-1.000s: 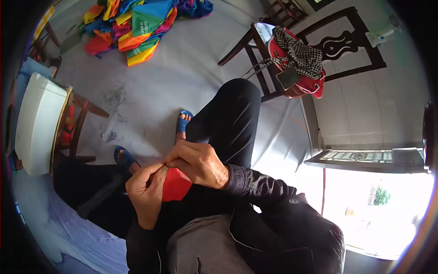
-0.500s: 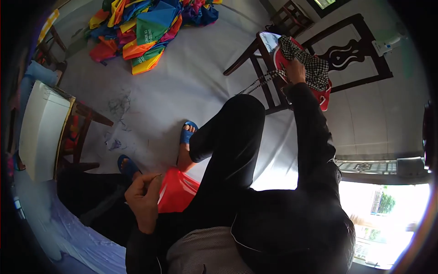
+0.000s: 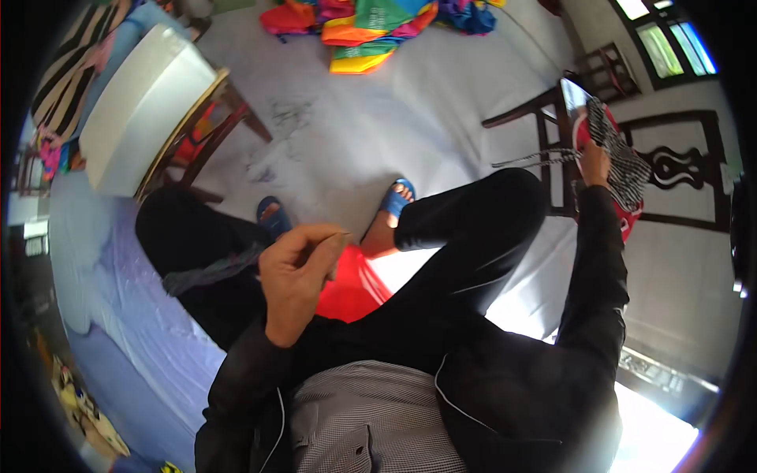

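My left hand (image 3: 303, 272) is raised over my lap, thumb and fingertips pressed together. Whatever they pinch is too small to make out. Below it, a glossy red cloth (image 3: 347, 293) hangs between my legs. A bunch of thin dark threads (image 3: 206, 273) lies across my left thigh. At the far right, my right hand (image 3: 596, 164) reaches to a wooden chair and grips a black-and-white checked cloth (image 3: 628, 175), its fingertips partly hidden. Red fabric (image 3: 628, 221) shows beneath that cloth. A checked strap (image 3: 536, 160) trails off the chair seat to the left.
A heap of rainbow-coloured fabric (image 3: 371, 31) lies on the pale floor ahead. At left stands a wooden stool with a thick white block (image 3: 146, 110) on top. The dark chair's carved back (image 3: 680, 167) is at right, near the wall. Scattered thread scraps (image 3: 290, 114) lie on the floor.
The view has swung left and down, so the scene sits lower right in relation to before. My left hand has risen slightly, still pinched. My right hand stays at the checked cloth.
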`<state>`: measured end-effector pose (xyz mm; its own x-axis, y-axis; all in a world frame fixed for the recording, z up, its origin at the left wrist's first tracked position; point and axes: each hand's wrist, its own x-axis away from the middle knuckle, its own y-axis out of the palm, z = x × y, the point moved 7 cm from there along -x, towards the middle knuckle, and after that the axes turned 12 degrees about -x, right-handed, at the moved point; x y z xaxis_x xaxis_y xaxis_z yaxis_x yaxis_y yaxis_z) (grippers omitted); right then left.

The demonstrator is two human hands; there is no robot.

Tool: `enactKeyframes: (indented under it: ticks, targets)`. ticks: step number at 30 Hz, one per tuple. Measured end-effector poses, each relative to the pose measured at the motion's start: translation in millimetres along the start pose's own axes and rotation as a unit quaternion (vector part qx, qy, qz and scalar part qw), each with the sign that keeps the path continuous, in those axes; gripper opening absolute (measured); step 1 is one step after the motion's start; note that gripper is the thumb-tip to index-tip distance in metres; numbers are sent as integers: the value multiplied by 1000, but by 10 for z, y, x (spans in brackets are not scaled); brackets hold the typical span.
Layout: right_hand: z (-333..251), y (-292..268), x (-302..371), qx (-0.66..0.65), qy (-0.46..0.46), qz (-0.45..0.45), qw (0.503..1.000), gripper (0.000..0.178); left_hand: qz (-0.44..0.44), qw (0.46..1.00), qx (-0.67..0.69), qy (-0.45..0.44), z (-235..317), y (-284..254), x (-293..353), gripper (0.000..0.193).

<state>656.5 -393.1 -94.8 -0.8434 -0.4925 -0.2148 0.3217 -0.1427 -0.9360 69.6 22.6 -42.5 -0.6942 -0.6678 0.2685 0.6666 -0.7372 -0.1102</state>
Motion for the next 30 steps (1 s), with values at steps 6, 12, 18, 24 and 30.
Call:
enactKeyframes:
  ticks: [6, 12, 18, 24, 30]
  targets:
    - [-84, 47, -35, -88, 30, -35, 995, 22, -13, 998, 58, 32, -89, -147, 66, 11]
    - [178, 177, -162, -43, 54, -35, 997, 21, -21, 994, 108, 20, -175, -222, 82, 13]
    - [472, -381, -176, -88, 76, 194, 974, 27, -35, 993, 113, 27, -158, -243, 40, 14]
    - [-669, -1189, 301, -649, 135, 181, 727, 34, -27, 994, 102, 33, -153, -205, 58, 16]
    - [-2907, -2195, 1522, -795, 92, -37, 599, 35, -59, 995, 74, 29, -106, -116, 82, 16]
